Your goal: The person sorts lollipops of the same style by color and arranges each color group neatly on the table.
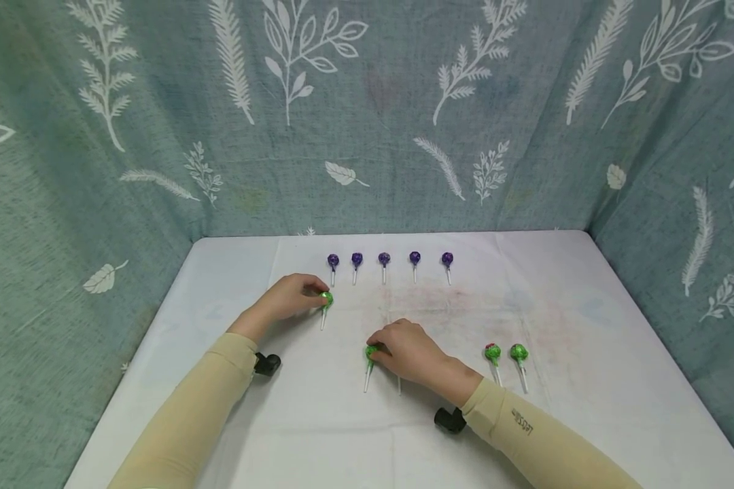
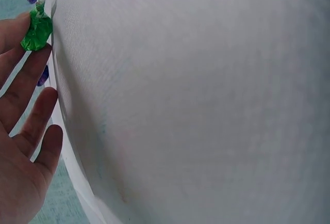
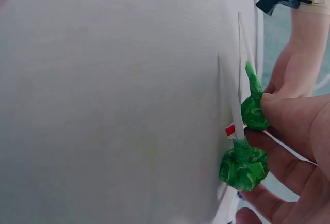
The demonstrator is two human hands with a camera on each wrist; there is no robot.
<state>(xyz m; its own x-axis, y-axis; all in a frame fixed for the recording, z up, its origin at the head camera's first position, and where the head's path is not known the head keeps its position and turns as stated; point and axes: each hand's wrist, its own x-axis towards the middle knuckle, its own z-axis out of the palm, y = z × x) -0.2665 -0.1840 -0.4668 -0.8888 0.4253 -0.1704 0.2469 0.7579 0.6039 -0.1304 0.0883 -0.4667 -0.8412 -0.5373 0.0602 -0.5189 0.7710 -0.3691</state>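
My left hand [image 1: 292, 297] pinches the head of a green-wrapped lollipop [image 2: 37, 31] between thumb and fingertips; its other fingers are spread in the left wrist view. The stick of this lollipop points toward me. Lower and further right, my right hand [image 1: 408, 350] pinches a second green lollipop [image 3: 253, 113] by its wrapped head. Another green lollipop [image 3: 244, 166] is beside the right fingers in the right wrist view. In the head view the right hand hides its head, and only its stick [image 1: 399, 385] shows.
Several purple lollipops [image 1: 384, 258] form a row along the back of the white table [image 1: 587, 292], sticks toward me. Two more green lollipops [image 1: 518, 352] lie right of the right hand, near the forearm. Patterned curtains [image 1: 367, 183] surround the table's back and sides.
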